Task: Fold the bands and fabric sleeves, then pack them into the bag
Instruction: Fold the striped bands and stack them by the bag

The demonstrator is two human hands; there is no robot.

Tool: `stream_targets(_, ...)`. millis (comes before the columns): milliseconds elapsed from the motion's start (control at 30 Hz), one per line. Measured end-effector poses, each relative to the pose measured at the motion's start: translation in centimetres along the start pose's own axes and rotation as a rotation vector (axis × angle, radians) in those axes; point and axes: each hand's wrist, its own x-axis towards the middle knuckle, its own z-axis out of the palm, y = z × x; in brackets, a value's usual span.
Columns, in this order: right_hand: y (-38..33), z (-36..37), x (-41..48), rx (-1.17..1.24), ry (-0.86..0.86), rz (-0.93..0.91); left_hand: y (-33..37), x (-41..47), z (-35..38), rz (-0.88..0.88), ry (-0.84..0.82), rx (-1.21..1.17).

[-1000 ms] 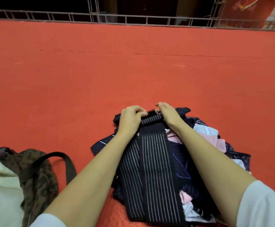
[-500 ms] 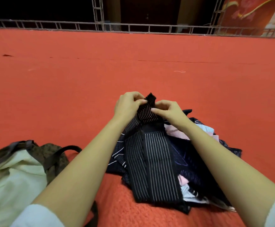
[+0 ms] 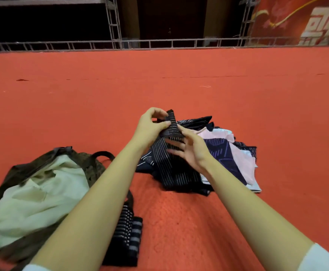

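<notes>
A black band with white pinstripes (image 3: 172, 126) is lifted by its folded end above a pile of dark, pink and pale fabric sleeves (image 3: 224, 155) on the red carpet. My left hand (image 3: 152, 124) pinches that folded end near the top. My right hand (image 3: 189, 149) lies with straight fingers spread against the band just below the fold. The rest of the band hangs down onto the pile. An open brown bag (image 3: 34, 184) with a pale green lining lies at the left, handles toward the pile. A folded striped band (image 3: 129, 231) lies beside the bag, partly under my left forearm.
Red carpet (image 3: 238, 94) stretches all around the pile. A metal truss rail (image 3: 159, 43) runs along the carpet's far edge, with a red banner (image 3: 306, 18) behind it at the right.
The band's end has been raised higher off the pile. My right hand has let go of its pinch and now lies flat against the band. The view has tilted, showing more of the bag.
</notes>
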Motion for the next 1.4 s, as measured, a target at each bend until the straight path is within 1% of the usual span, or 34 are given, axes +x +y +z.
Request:
stream_targets(100, 1.0, 1.1, -2.0, 0.295, 0.057, -0.102, 0.5, -3.3, -1.3, 0.048, -0.018, -0.003)
stream_targets(167, 1.3, 1.8, -3.3, 0.348, 0.138, -0.191, 0.2, -5.2, -2.2, 0.063, 0.01, 0.007)
stream_targets(200, 1.4, 2.0, -3.9, 0.288, 0.198, -0.264, 0.2, -6.1, -2.5, 0.069, 0.023, -0.003)
stream_targets(233, 1.4, 2.2, -4.7, 0.164, 0.26, -0.361, 0.0, -6.8, -2.7, 0.075, 0.029, -0.018)
stream_targets(267, 1.5, 2.2, -5.6, -0.016, 0.31, -0.466, -0.1, -7.6, -2.8, 0.077, 0.025, -0.035)
stream_targets(333, 2.1, 2.1, -7.3, -0.353, 0.311, -0.623, -0.3, -8.8, -2.8, 0.078, 0.01, -0.062)
stream_targets(367, 2.4, 1.8, -8.1, -0.428, 0.307, -0.651, -0.4, -9.4, -2.7, 0.081, 0.005, -0.069)
stream_targets(500, 2.5, -2.0, -10.8, -0.404, 0.511, -0.646, -1.2, -11.1, -2.3, 0.1, -0.023, -0.079)
stream_targets(600, 2.8, -5.6, -13.1, -0.481, 0.573, -0.624, -2.0, -12.5, -1.5, 0.084, -0.061, -0.058)
stream_targets(733, 3.4, -9.5, -16.3, -0.552, 0.659, -0.663, -3.4, -14.1, 0.7, 0.066, -0.101, -0.022)
stream_targets(867, 3.6, -13.1, -18.8, -0.587, 0.729, -0.609, -5.3, -15.2, 3.2, 0.031, -0.048, 0.003)
stream_targets(1033, 2.8, -17.1, -21.7, -0.646, 0.874, -0.593, -7.6, -16.4, 6.0, -0.127, 0.09, -0.095)
stream_targets(1167, 2.9, -20.2, -23.0, -0.685, 0.942, -0.555, -9.8, -17.2, 6.8, -0.245, 0.076, -0.079)
stream_targets(1400, 2.5, -21.1, -22.9, -0.737, 0.976, -0.517, -11.1, -17.6, 6.6, -0.252, 0.118, -0.079)
